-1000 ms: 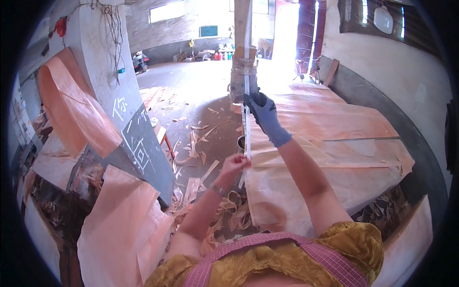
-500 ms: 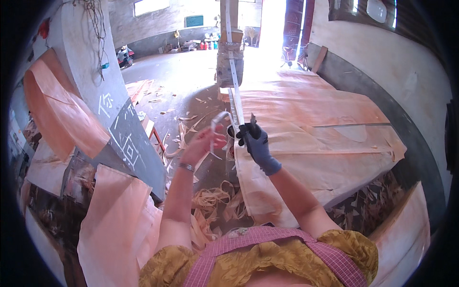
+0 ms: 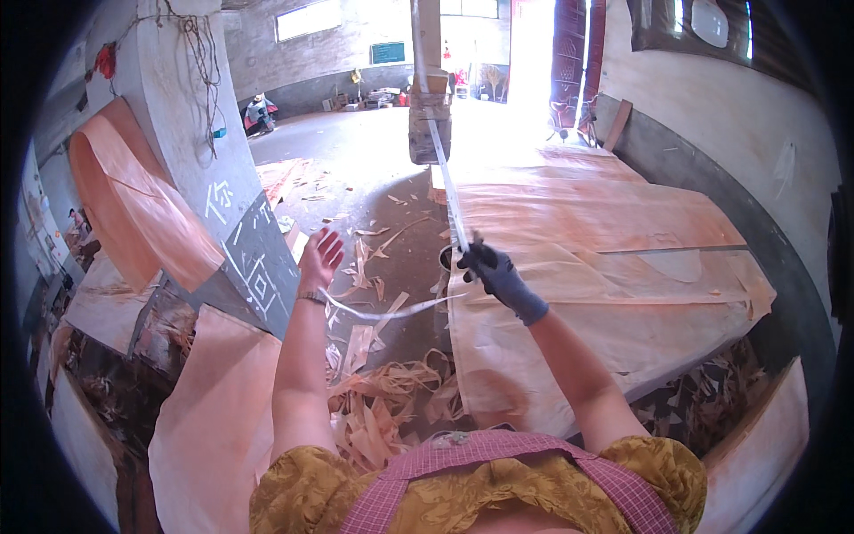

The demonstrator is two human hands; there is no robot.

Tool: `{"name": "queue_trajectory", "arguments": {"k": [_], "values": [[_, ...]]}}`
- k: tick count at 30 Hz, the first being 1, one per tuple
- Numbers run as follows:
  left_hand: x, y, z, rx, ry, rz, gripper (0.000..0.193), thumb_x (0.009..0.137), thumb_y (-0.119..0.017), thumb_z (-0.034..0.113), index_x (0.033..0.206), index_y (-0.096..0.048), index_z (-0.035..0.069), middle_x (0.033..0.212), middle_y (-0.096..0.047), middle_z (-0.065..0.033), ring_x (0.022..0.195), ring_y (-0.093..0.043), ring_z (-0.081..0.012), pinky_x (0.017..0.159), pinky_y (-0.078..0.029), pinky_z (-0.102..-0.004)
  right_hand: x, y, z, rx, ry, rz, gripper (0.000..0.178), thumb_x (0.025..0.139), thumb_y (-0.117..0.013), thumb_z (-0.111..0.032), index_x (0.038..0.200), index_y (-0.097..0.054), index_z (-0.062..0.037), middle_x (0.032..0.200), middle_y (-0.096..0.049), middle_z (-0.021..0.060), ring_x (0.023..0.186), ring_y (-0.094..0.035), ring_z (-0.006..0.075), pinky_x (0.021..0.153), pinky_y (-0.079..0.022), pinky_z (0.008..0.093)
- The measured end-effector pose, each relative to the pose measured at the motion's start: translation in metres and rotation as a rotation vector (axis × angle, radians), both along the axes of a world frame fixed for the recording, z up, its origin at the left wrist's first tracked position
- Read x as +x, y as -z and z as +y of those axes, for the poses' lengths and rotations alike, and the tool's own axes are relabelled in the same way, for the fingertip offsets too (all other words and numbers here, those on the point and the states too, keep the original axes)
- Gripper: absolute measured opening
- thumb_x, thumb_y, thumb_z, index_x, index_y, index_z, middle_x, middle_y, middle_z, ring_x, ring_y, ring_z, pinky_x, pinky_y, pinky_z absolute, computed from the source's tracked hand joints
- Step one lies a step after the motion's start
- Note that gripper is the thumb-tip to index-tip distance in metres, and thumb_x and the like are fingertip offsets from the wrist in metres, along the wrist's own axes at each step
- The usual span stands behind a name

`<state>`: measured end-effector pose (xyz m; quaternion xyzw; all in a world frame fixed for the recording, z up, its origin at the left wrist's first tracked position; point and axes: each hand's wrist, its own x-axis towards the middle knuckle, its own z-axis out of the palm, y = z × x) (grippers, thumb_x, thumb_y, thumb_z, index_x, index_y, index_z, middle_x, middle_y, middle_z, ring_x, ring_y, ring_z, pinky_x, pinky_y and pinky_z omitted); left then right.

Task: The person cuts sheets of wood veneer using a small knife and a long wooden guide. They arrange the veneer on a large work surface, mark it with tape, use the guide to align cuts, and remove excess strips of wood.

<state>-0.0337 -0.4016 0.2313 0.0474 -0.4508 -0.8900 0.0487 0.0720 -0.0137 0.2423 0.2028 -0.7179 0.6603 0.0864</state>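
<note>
A long, narrow white strip of tape (image 3: 452,191) stretches down from the wrapped post. My right hand (image 3: 500,278), in a grey and black glove, is closed on its lower part at the left edge of the stacked wood sheets. A small dark tip shows by the gloved fingers; I cannot make out whether it is a tool. From near this hand, the strip's loose tail (image 3: 391,313) sags in a curve toward my left wrist. My bare left hand (image 3: 322,258), with a band at the wrist, is raised beside the pillar, fingers apart and nothing in the palm.
A wide stack of thin wood sheets (image 3: 605,311) lies on the right. The wrapped post (image 3: 430,129) stands ahead, and a grey and white pillar (image 3: 182,116) on the left has a curled sheet (image 3: 133,191) against it. Wood shavings (image 3: 378,400) litter the floor between.
My left hand has moved left and opened, away from the strip's tail, which now hangs in a longer curve. The right hand has shifted slightly right and down, still on the strip.
</note>
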Motion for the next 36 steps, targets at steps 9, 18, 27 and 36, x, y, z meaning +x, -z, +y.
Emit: {"name": "queue_trajectory", "arguments": {"k": [9, 18, 27, 36], "values": [[-0.017, -0.143, 0.135, -0.885, -0.016, 0.595, 0.037, 0.089, -0.070, 0.027, 0.116, -0.063, 0.003, 0.096, -0.069, -0.0049, 0.077, -0.065, -0.0100, 0.068, -0.052, -0.0251, -0.031, 0.034, 0.050, 0.067, 0.273, 0.064, 0.026, 0.087, -0.072, -0.006, 0.110, -0.065, 0.0021, 0.096, -0.067, 0.0028, 0.084, -0.063, 0.0087, 0.075, -0.052, 0.0237], [-0.012, -0.297, 0.199, -1.326, -0.723, 0.870, 0.053, 0.078, -0.074, 0.050, 0.105, -0.068, 0.005, 0.092, -0.071, -0.0078, 0.077, -0.068, -0.0206, 0.072, -0.054, -0.0358, -0.092, -0.200, 0.027, 0.155, 0.288, 0.672, 0.029, 0.087, -0.074, -0.019, 0.107, -0.064, -0.0004, 0.092, -0.066, 0.0074, 0.074, -0.063, 0.0120, 0.066, -0.051, 0.0257], [-0.037, -0.305, 0.168, -0.961, -0.248, 0.899, 0.025, 0.086, -0.075, 0.028, 0.083, -0.070, 0.004, 0.073, -0.066, -0.0012, 0.057, -0.065, -0.0080, 0.043, -0.045, -0.0191, -0.119, -0.298, -0.013, 0.472, 0.217, 0.513, 0.044, 0.082, -0.079, -0.030, 0.112, -0.066, -0.0006, 0.088, -0.067, 0.0050, 0.078, -0.059, 0.0115, 0.068, -0.049, 0.0273], [-0.057, -0.318, 0.156, -0.565, 0.112, 0.942, 0.019, 0.090, -0.071, 0.024, 0.091, -0.070, 0.005, 0.075, -0.068, -0.0011, 0.066, -0.065, -0.0064, 0.051, -0.048, -0.0192, -0.138, -0.314, -0.035, 0.132, 0.438, 0.798, 0.016, 0.087, -0.071, -0.012, 0.097, -0.067, -0.0001, 0.086, -0.068, 0.0052, 0.078, -0.062, 0.0114, 0.072, -0.051, 0.0257]]}}
